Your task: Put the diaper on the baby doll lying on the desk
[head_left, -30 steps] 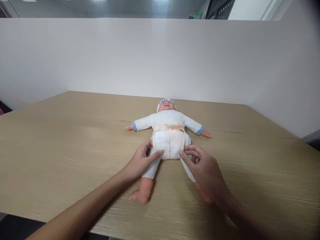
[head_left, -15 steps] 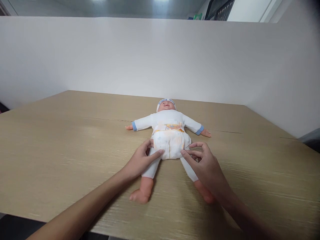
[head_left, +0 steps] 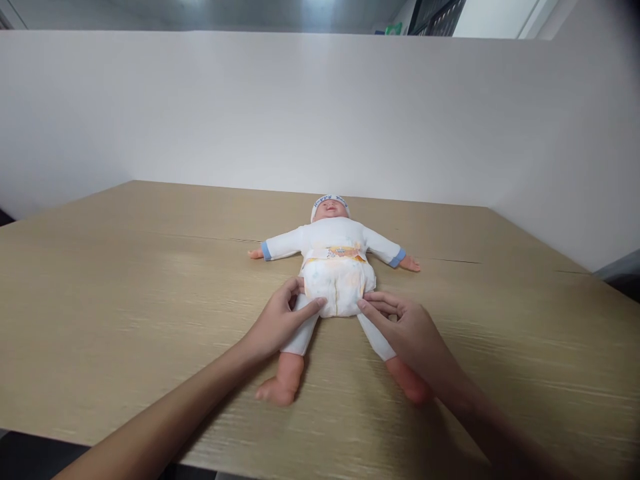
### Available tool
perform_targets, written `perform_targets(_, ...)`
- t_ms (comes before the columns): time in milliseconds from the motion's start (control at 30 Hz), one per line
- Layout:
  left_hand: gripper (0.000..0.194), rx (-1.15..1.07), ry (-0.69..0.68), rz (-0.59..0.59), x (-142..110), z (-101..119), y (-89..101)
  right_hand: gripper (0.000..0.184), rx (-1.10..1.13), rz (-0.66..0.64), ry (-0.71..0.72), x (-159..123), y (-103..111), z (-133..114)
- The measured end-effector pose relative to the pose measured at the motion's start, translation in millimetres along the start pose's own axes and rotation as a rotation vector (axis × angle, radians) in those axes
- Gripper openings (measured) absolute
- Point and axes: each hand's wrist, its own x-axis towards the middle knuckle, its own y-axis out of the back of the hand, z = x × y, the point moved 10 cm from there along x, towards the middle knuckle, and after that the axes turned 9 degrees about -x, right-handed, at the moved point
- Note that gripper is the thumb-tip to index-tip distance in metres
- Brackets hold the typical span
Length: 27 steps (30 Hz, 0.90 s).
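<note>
A baby doll [head_left: 331, 232] lies on its back with its feet toward me, dressed in a white suit with blue cuffs and a printed cap. Around its hips is a white diaper [head_left: 345, 287] with an orange printed waistband. My left hand [head_left: 287, 317] grips the diaper's left leg edge, thumb on the front and fingers tucked behind the doll's thigh. On the other side, my right hand [head_left: 403, 327] pinches the right leg edge between thumb and fingers. The fingertips of both hands are partly hidden.
The doll rests on a wide wooden table [head_left: 150, 293] with a seam running across it. White partition walls [head_left: 310, 113] rise behind the table and at the right. A dark object [head_left: 623, 280] stands beyond the right edge.
My right hand's fingers have drawn in closer to the diaper's right leg edge. My left hand keeps its hold. The whole view has shifted slightly.
</note>
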Motion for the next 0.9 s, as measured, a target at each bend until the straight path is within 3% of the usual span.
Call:
perform_targets(367, 0.048, -0.077, 0.193, -0.075, 10, -16, -5.8, 0.03, -0.311, 0.032, 0.245, 2, -18, -32)
perform_targets(733, 0.044, -0.202, 0.199, -0.109, 10, -17, -7.4, 0.027, -0.049, -0.049, 0.198, 7, -19, -26)
perform_targets(900, 0.046, -0.342, 0.221, -0.049, 10, -19, 3.1, 0.034, -0.013, -0.067, 0.145, 6, -25, -26)
